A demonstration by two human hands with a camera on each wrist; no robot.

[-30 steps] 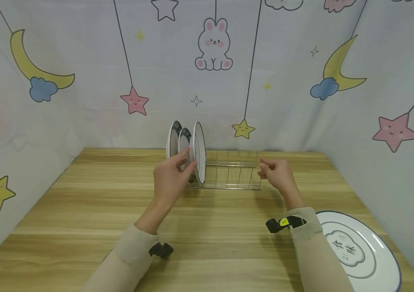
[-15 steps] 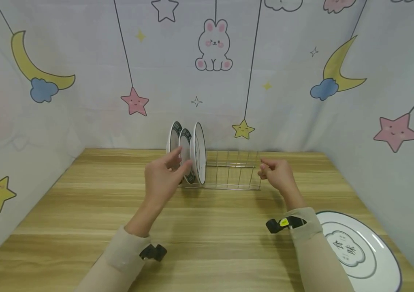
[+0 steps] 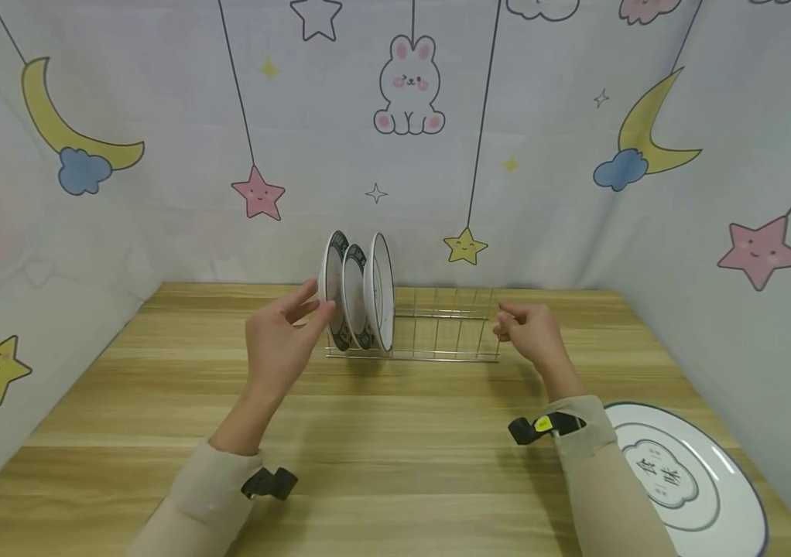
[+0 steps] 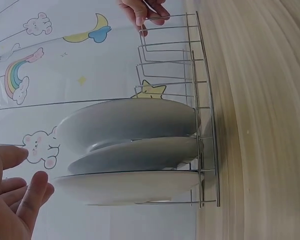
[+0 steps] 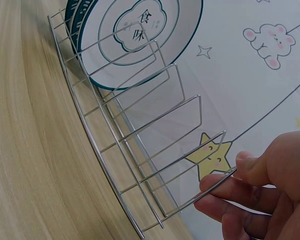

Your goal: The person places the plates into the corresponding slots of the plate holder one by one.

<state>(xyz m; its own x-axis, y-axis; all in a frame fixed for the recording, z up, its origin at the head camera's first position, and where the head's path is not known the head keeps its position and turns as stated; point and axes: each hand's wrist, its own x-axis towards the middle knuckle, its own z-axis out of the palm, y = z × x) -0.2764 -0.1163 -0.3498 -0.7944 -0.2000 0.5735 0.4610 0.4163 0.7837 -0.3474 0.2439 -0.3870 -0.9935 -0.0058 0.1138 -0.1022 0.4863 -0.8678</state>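
Note:
A wire dish rack [image 3: 444, 357] stands at the back of the table with three plates upright at its left end. These are a left plate [image 3: 331, 267], a smaller middle plate [image 3: 354, 290] and a right plate [image 3: 381, 294]. My left hand [image 3: 280, 333] is beside the left plate, fingers parted and holding nothing. In the left wrist view, the fingertips [image 4: 26, 154] lie near the plates' rims; contact cannot be told. My right hand [image 3: 531, 333] pinches the end wire of the rack between thumb and fingers, clearest in the right wrist view.
A large white plate [image 3: 681, 495] with a dark rim and printed characters lies flat at the table's right front, partly behind the right forearm. A patterned cloth [image 3: 549, 224] closes off the back and both sides of the wooden table [image 3: 402, 449].
My left hand has moved left, away from the right plate and past the middle one to beside the left plate. The right hand keeps its pinch on the rack.

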